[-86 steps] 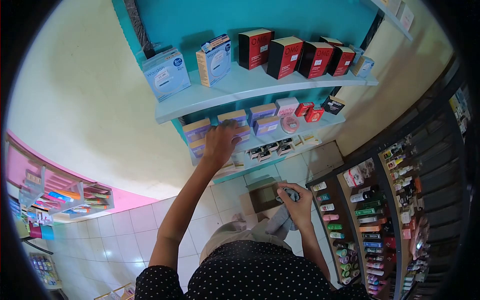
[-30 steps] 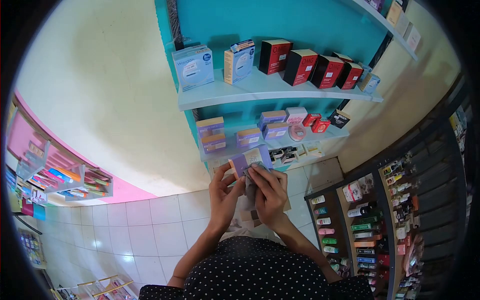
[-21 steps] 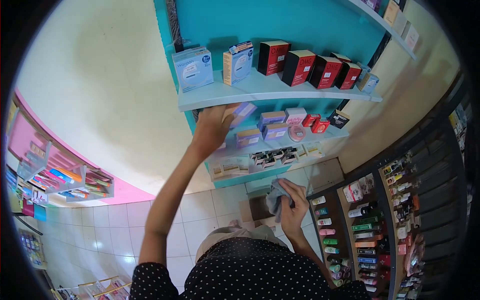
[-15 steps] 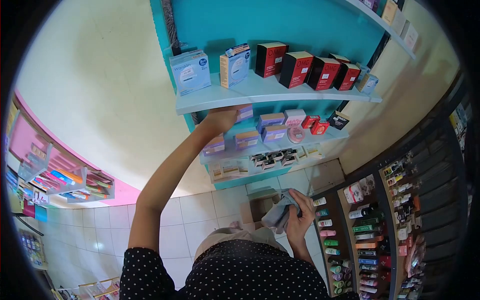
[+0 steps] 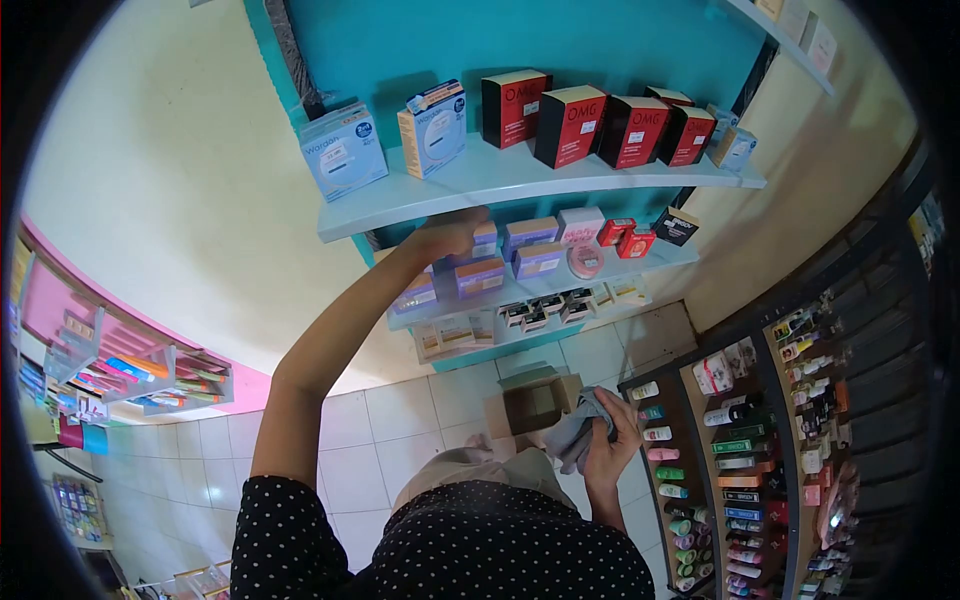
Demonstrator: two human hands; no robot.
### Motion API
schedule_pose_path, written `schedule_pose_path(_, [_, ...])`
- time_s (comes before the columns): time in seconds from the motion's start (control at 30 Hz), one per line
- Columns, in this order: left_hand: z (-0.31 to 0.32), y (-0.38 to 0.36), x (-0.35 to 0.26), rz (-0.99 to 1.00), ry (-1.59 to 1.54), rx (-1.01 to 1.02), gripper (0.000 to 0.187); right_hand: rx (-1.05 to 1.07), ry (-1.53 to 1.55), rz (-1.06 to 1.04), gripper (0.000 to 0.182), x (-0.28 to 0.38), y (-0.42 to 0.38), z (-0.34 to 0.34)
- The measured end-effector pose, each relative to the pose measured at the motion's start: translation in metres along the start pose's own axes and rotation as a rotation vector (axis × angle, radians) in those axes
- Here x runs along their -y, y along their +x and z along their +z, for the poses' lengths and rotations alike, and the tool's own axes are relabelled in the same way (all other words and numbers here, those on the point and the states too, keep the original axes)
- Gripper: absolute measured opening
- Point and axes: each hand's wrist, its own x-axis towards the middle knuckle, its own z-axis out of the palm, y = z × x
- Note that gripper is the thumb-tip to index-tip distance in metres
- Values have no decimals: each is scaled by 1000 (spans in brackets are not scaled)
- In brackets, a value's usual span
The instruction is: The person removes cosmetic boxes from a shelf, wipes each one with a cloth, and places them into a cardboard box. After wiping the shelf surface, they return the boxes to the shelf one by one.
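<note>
Under the upper shelf, my left hand (image 5: 452, 235) reaches to the middle shelf, its fingers closed around a small purple box (image 5: 484, 241) in the back row. Its fingertips are partly in shadow and hard to see. More purple boxes stand close by: one in front (image 5: 480, 278), one at the left end (image 5: 415, 294) and one to the right (image 5: 530, 233). Down by my waist, my right hand (image 5: 612, 450) grips a crumpled grey cloth (image 5: 572, 432).
The upper shelf (image 5: 420, 205) holds blue boxes (image 5: 345, 155) and several red-and-black boxes (image 5: 570, 128). An open cardboard box (image 5: 500, 415) is on the tiled floor beside my legs. At right stands a rack of bottles (image 5: 658, 433); a pink display (image 5: 240, 385) is at left.
My view has shifted slightly, and more of the cardboard box shows. The purple box at my left hand now sits lower, nearer the front purple box. My right hand still holds the cloth.
</note>
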Motion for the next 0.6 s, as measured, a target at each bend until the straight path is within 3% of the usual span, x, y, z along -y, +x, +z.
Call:
schedule_pose_path(0.2, [3, 7, 11, 30, -56, -10, 44, 32, 25, -17, 37, -11, 12, -7])
schedule_pose_path(0.6, [-24, -10, -21, -145, 112, 123, 42, 150, 78, -45, 37, -31, 54, -36])
